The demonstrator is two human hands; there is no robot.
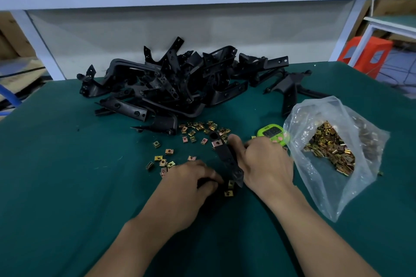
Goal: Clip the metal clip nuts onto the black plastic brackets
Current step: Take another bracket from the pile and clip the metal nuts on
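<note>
Presently, head view: our right hand grips a black bracket on the green mat, one clip nut fitted at its far end. Our left hand pinches another clip against the near end. Loose nuts, bracket pile, bagged nuts lie beyond.

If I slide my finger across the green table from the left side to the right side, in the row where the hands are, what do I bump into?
Loose clip nuts → left hand → black bracket → right hand → plastic bag of clip nuts.
</note>
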